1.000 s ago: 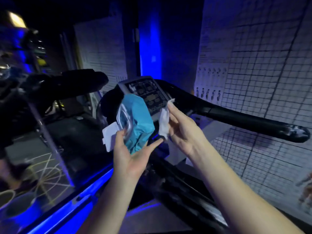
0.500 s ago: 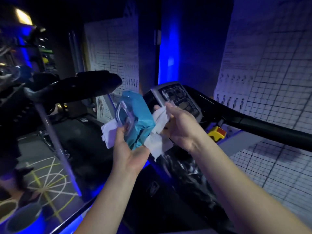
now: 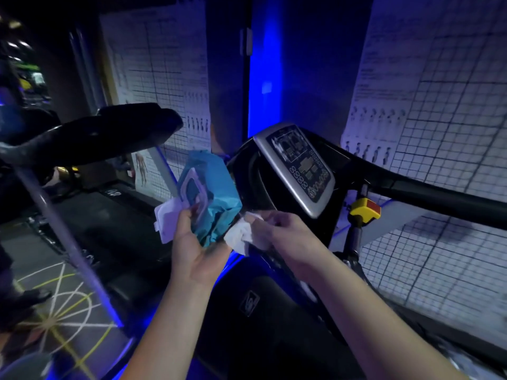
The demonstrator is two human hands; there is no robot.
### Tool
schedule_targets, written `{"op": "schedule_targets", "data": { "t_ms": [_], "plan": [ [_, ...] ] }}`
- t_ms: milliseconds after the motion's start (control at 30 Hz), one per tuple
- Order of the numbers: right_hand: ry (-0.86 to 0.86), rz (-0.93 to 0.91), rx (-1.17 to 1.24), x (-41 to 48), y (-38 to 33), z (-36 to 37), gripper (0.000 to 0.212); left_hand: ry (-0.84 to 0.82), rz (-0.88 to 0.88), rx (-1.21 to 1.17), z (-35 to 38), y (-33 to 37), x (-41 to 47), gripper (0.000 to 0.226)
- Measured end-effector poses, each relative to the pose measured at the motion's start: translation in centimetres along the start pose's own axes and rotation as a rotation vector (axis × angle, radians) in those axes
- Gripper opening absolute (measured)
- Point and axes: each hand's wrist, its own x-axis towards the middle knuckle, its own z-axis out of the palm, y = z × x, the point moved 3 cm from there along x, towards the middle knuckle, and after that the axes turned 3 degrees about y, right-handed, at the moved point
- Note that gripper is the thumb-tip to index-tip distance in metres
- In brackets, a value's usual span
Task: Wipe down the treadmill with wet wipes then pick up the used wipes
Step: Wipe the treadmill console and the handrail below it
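- The black treadmill [image 3: 274,338] is filling the lower middle of the view. Nothing on it is being wiped at this moment, so I am judging the task to be at its opening step: getting a wipe out.
- Grid-printed wall charts [image 3: 439,105] are hanging close behind and to the right (no part of the job, only hemming in that side).
- The black right handrail [image 3: 439,198] is running off rightward and the black left handrail [image 3: 104,135] is reaching in from the left. Both are looking like later wiping targets.
- The silver-framed control console [image 3: 296,171] is tilting toward the person just beyond both hands, making it the nearest surface to start on.
- The teal soft plastic wipes pack [image 3: 216,193] is standing upright before the console's left edge, its white flip lid [image 3: 168,218] hanging open leftward.
- The left hand [image 3: 197,250] is gripping the pack from below, fingers curled round it.
- The right hand [image 3: 285,237] is pinching the wipe in curled fingers, just right of the pack.
- The crumpled white wet wipe [image 3: 241,234] is bunching between the hands, just beside the pack's lower corner; I cannot tell whether it is clear of it. The next move is calling for spreading it and lifting it to the console, one-handed while the open pack is occupying the left.
- A yellow stop switch with a red face [image 3: 366,211] is jutting out below the console, where a careless sweep may be knocking it.
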Motion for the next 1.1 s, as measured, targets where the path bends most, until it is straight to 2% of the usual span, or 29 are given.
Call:
{"op": "schedule_targets", "data": {
  "t_ms": [67,200,300,367,467,600,700,800,867,1000,1100],
  "plan": [
    [-0.042,-0.02,-0.012,0.3,0.5,0.1,0.015,0.009,-0.01,0.046,-0.4,0.6,0.2,0.041],
    [0.045,-0.025,-0.21,0.8,1.6,-0.2,0.024,0.098,0.0,0.231,-1.4,2.2,0.6,0.031],
    [0.098,-0.06,-0.243,1.2,1.8,-0.6,0.022,0.185,0.055,0.366,-2.7,3.9,1.0,0.029],
    [0.161,-0.092,-0.209,1.8,1.1,-1.6,0.02,0.209,0.106,0.464,-3.1,4.8,1.3,0.02],
    [0.236,-0.085,-0.034,3.5,-0.4,-3.8,0.01,0.225,0.186,0.543,-2.6,5.8,2.2,0.009],
    [0.293,-0.127,-0.057,5.7,-1.2,-6.0,0.008,0.244,0.286,0.66,-1.3,6.3,4.9,0.004],
    [0.274,-0.099,-0.021,6.8,-0.9,-6.5,0.015,0.23,0.378,0.701,-0.1,6.0,7.3,0.01],
    [0.273,-0.116,-0.016,7.6,-1.7,-7.2,0.016,0.243,0.499,0.713,1.0,5.5,9.1,0.034],
    [0.263,-0.169,-0.044,8.1,-2.5,-7.6,0.021,0.248,0.534,0.746,1.1,5.5,10.5,0.038],
    [0.297,-0.248,-0.256,8.8,-2.7,-7.4,0.02,0.202,0.477,0.854,1.0,5.9,13.0,0.046],
    [0.31,-0.348,-0.453,9.4,-2.1,-5.9,0.016,0.15,0.464,0.951,0.6,6.4,14.8,0.043]
  ]
}}
